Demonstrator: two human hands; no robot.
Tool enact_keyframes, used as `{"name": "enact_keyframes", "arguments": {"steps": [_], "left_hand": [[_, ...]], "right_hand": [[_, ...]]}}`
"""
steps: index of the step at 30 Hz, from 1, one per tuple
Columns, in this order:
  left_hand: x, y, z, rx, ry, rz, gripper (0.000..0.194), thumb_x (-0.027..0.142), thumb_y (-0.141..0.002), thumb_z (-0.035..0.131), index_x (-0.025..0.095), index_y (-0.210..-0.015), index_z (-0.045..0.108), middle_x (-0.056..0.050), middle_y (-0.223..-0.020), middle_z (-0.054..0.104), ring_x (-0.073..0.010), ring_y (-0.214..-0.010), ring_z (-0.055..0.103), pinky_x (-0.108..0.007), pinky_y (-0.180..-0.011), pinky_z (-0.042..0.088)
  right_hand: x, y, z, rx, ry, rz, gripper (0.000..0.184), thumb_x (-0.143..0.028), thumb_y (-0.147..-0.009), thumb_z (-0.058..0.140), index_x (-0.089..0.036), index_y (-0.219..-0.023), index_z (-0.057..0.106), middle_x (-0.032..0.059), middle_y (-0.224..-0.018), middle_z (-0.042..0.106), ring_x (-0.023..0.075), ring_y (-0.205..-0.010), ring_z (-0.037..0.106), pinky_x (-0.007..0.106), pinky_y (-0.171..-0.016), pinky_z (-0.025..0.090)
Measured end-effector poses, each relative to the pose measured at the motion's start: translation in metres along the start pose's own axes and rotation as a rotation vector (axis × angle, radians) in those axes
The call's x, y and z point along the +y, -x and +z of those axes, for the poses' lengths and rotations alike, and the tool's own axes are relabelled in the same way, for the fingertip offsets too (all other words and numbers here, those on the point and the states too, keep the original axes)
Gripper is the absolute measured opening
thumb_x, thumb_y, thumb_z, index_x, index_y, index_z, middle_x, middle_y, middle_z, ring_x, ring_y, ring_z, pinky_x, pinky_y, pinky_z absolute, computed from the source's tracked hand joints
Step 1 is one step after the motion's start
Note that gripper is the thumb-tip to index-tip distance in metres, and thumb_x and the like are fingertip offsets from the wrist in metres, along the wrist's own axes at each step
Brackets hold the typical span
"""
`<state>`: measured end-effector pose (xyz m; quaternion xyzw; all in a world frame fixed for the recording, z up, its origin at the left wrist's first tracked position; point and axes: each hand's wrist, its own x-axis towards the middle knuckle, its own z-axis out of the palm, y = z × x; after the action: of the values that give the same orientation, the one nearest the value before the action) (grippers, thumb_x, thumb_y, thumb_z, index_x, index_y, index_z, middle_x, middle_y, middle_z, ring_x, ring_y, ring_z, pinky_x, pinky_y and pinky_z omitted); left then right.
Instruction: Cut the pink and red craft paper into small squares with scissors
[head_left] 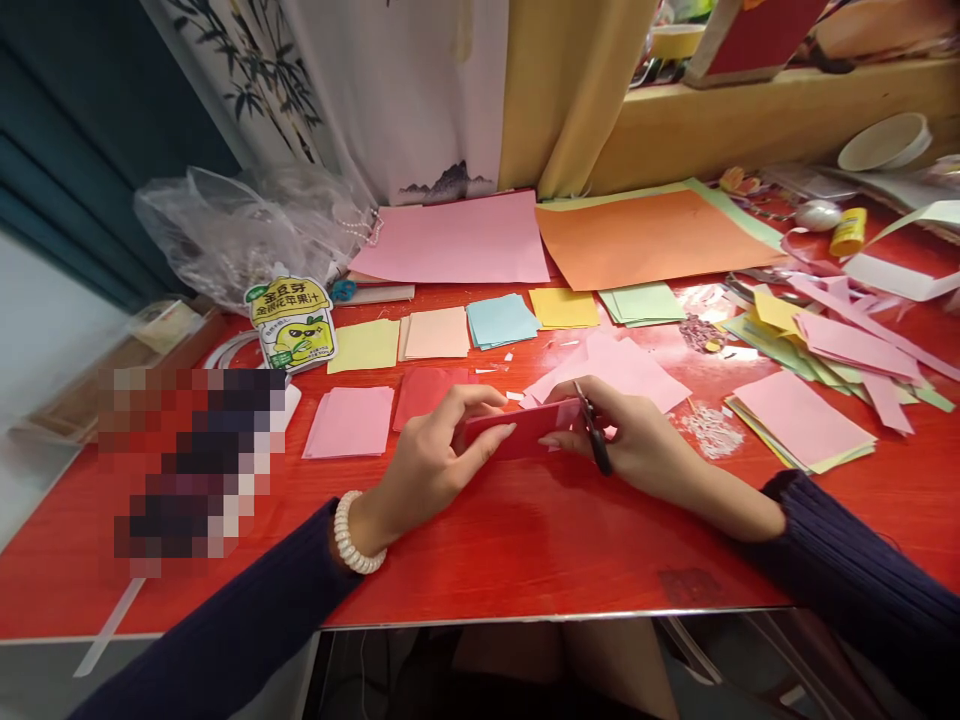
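My left hand (435,455) is closed on the left part of a piece of red paper (529,428), thumb in front and fingers behind. My right hand (626,425) pinches the right end of that paper between thumb and fingers. Scissors with dark handles (598,440) are also held in it, tilted upright at the paper's right end; how far they are open is hidden. Behind the hands lie a stack of red paper squares (427,392) and pink paper sheets (622,372). A pink paper stack (349,422) is left of the red squares.
Blue paper squares (501,320) and other coloured stacks form a row behind. Large pink (465,240) and orange sheets (652,240) lie farther back. Paper strips (855,345) and white scraps (711,432) are at right. A yellow pouch (292,325) stands left.
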<state>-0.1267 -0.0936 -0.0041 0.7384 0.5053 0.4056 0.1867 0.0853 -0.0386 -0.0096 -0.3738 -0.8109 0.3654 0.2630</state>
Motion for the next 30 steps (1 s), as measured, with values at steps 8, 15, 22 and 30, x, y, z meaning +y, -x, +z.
{"name": "enact_keyframes", "arguments": {"steps": [8, 15, 22, 30], "left_hand": [[-0.0022, -0.0002, -0.0052, -0.024, -0.083, 0.082, 0.018, 0.022, -0.084, 0.06, 0.021, -0.099, 0.051, 0.0, -0.09, 0.068, -0.011, -0.08, 0.068, -0.016, -0.058, 0.05], [-0.0061, 0.0, -0.0041, 0.003, -0.135, 0.212, 0.019, 0.02, -0.083, 0.061, 0.019, -0.1, 0.051, 0.001, -0.088, 0.068, -0.0076, -0.069, 0.066, -0.016, -0.057, 0.05], [-0.0073, -0.0002, -0.0063, -0.013, -0.2, 0.318, 0.017, 0.021, -0.083, 0.062, 0.017, -0.097, 0.054, 0.001, -0.083, 0.068, -0.0047, -0.055, 0.058, -0.016, -0.051, 0.046], [-0.0089, -0.0012, -0.0045, -0.012, -0.241, 0.357, 0.015, 0.023, -0.084, 0.061, 0.017, -0.094, 0.054, 0.002, -0.078, 0.067, -0.004, -0.054, 0.056, -0.016, -0.052, 0.044]], "right_hand": [[0.0004, 0.0021, 0.0001, -0.001, -0.013, -0.016, 0.024, -0.038, -0.081, 0.063, -0.022, -0.091, 0.048, -0.0019, -0.069, 0.055, 0.0125, -0.058, 0.049, 0.025, -0.055, 0.043], [0.003, 0.005, 0.0011, 0.046, 0.022, -0.118, 0.015, -0.027, -0.084, 0.06, -0.021, -0.09, 0.048, -0.0024, -0.069, 0.054, 0.0107, -0.056, 0.047, 0.023, -0.053, 0.042], [-0.0004, 0.0045, 0.0008, 0.035, 0.035, -0.13, 0.016, -0.028, -0.083, 0.06, -0.021, -0.089, 0.047, -0.0018, -0.068, 0.054, 0.0106, -0.056, 0.048, 0.023, -0.051, 0.042], [-0.0014, 0.0037, 0.0, 0.026, 0.057, -0.157, 0.016, -0.028, -0.083, 0.06, -0.021, -0.09, 0.048, -0.0001, -0.071, 0.057, 0.0111, -0.057, 0.049, 0.024, -0.052, 0.043]]}}
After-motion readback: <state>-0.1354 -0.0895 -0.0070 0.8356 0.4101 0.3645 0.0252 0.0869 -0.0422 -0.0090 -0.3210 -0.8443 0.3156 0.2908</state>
